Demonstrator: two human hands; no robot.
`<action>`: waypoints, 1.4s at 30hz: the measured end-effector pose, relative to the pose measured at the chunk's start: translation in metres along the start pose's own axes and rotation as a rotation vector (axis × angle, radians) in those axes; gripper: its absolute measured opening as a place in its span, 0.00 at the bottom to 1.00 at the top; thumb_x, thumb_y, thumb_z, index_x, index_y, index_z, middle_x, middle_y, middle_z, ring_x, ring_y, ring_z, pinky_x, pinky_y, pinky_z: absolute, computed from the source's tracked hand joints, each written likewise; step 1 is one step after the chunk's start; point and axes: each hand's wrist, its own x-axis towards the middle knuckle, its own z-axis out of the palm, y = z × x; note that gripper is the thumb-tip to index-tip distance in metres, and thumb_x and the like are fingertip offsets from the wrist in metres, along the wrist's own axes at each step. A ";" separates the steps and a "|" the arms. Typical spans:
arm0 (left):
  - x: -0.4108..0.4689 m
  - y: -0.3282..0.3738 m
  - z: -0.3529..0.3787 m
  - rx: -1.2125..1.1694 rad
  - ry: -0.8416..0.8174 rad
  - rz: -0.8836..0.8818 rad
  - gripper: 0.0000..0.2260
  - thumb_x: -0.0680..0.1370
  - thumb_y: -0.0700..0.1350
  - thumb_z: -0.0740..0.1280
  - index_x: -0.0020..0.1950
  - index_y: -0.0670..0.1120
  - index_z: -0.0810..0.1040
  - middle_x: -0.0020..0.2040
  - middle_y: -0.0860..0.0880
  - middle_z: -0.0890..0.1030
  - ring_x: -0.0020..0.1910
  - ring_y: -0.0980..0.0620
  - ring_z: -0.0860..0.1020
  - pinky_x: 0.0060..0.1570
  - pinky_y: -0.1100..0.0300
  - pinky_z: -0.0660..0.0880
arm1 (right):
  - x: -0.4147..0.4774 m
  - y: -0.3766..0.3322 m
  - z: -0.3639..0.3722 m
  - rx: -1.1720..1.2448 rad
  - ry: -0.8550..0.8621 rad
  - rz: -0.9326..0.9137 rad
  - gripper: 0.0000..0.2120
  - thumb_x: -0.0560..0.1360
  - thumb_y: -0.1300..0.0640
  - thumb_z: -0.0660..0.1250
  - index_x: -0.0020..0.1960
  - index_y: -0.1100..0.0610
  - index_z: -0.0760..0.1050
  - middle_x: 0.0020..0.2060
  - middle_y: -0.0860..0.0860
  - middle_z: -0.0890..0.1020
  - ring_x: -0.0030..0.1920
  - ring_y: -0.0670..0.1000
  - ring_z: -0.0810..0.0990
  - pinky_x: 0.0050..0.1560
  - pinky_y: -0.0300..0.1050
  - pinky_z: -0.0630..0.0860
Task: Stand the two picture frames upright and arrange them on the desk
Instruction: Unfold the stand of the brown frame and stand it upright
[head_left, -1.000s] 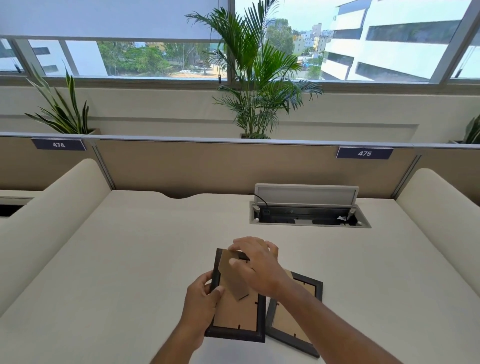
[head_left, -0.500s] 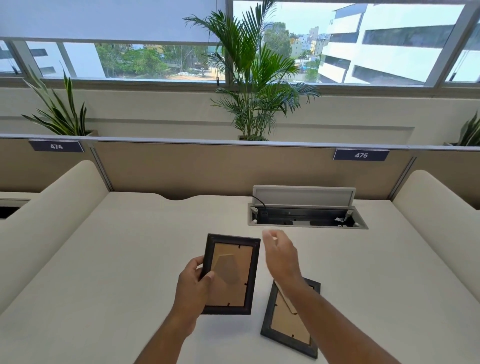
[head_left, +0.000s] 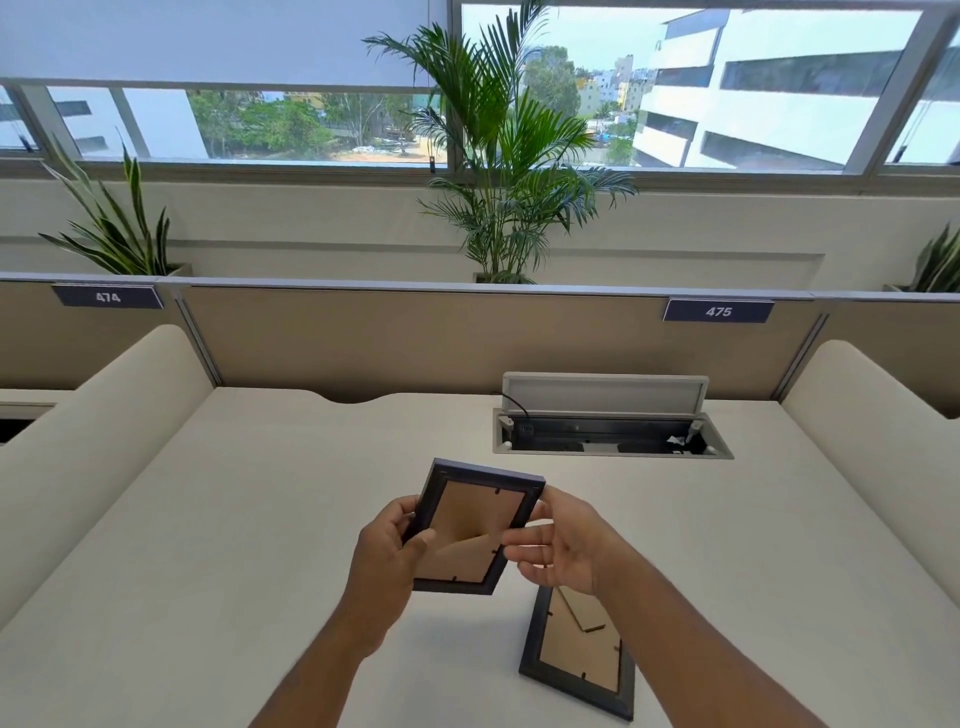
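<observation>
Two hands grasp our raised frame (head_left: 470, 527): left hand (head_left: 387, 545), right hand (head_left: 558, 540); long axis tilted, back facing us, above bench (head_left: 260, 519).

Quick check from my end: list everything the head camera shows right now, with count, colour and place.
Held frame: 1, black with brown back, lifted over the desk, back facing the camera.
Flat frame: 1, black with brown back, face down on the desk, near right.
Desk: 1, cream.
Cable box: 1, grey, lid open, far right of desk.
Number plates: 2, dark blue, on the partition.
Plants: 3, green, behind the partition.
Left hand: grips the held frame's left edge.
Right hand: at its right edge.
</observation>
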 end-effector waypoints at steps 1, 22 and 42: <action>0.001 0.000 -0.001 0.001 0.002 0.000 0.14 0.83 0.36 0.67 0.64 0.52 0.80 0.54 0.52 0.89 0.54 0.47 0.87 0.47 0.57 0.85 | 0.000 0.000 -0.001 0.014 -0.009 0.004 0.24 0.79 0.41 0.66 0.60 0.61 0.78 0.47 0.62 0.89 0.48 0.60 0.88 0.58 0.57 0.83; 0.015 -0.009 -0.019 -0.081 0.200 -0.114 0.16 0.86 0.38 0.62 0.71 0.49 0.80 0.62 0.46 0.87 0.55 0.46 0.88 0.57 0.45 0.86 | -0.005 0.001 0.000 0.054 -0.168 -0.214 0.13 0.81 0.64 0.67 0.65 0.65 0.78 0.54 0.61 0.88 0.55 0.60 0.88 0.53 0.56 0.86; 0.040 -0.037 -0.035 0.286 0.149 -0.173 0.11 0.81 0.33 0.69 0.55 0.49 0.79 0.56 0.45 0.85 0.55 0.42 0.86 0.46 0.40 0.88 | 0.019 0.026 0.036 -0.342 -0.088 -0.329 0.15 0.82 0.67 0.63 0.64 0.53 0.79 0.55 0.48 0.85 0.53 0.46 0.84 0.42 0.32 0.78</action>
